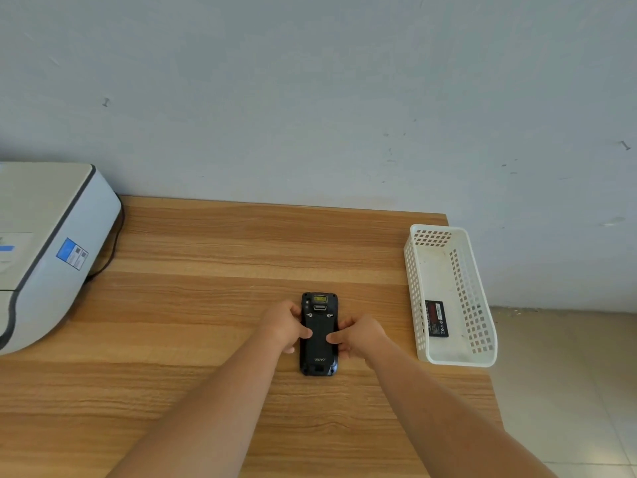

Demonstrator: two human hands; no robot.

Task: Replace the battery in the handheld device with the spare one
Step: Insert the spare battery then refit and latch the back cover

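A wooden tabletop fills the lower part of the view and meets a pale wall at its far edge. Far off to the left of the fingers sits a large white and grey machine with a blue label on its side and a dark cable trailing behind it. To the right of the fingers, near the tabletop's right edge, stands a long white perforated basket. It holds one thing only: a black battery with a red-marked label, lying flat on the basket floor toward its near end, against the left wall.

Between the two hands lies the black handheld device, back side up, its long axis running away from the person, its scanner window at the far end. The left hand grips its left edge and the right hand its right edge. Both sets of fingers are clenched around the device's sides, with the thumbs pressed on the back cover near its middle.
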